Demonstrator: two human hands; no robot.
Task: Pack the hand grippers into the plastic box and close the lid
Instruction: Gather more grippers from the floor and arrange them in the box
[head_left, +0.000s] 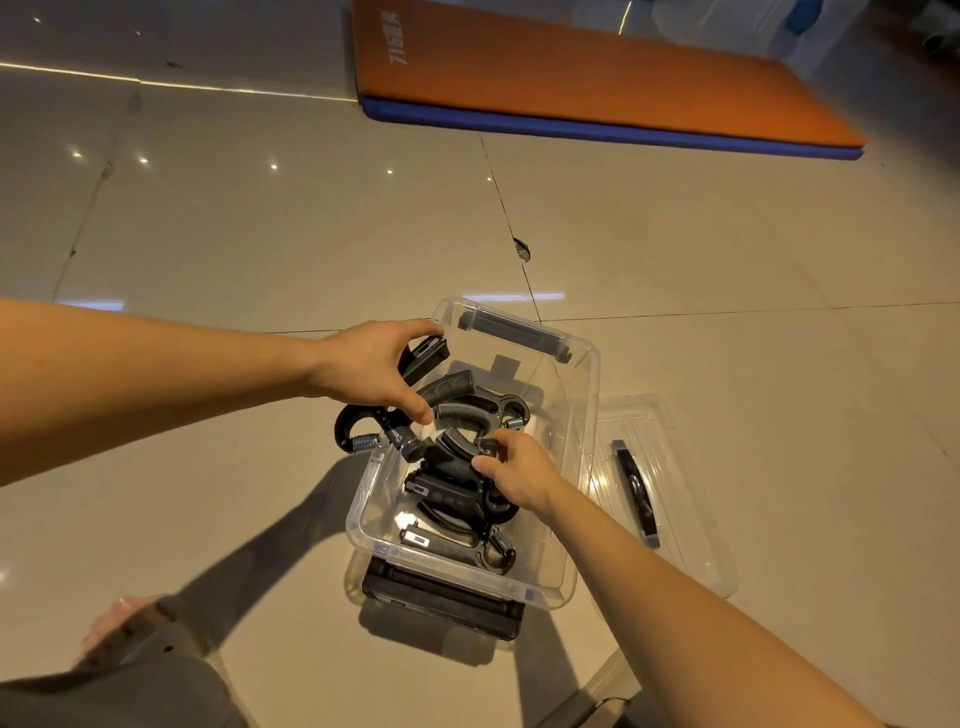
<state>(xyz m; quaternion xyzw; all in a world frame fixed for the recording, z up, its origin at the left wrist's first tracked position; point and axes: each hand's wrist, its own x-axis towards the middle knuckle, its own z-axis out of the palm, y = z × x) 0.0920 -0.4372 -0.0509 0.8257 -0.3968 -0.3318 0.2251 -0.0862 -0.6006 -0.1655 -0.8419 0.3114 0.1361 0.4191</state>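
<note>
Orange exercise mat with blue edge (597, 73): on tiled floor, far. Clear rectangular plastic box (571, 415): open, several black spring hand grippers (452, 499) inside. Clear lid (691, 467): beside box, right. Left hand (371, 369): grasping black gripper (374, 431) over box rim. Right hand (517, 470): fingers closed on gripper inside.

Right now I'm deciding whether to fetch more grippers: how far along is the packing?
Well along, not finished. Several hand grippers already lie in the clear plastic box. The left hand holds one gripper over the box's left edge; the right hand grips another inside. Left to do: set both down and fit the lid, which lies on the floor beside the box.
</note>
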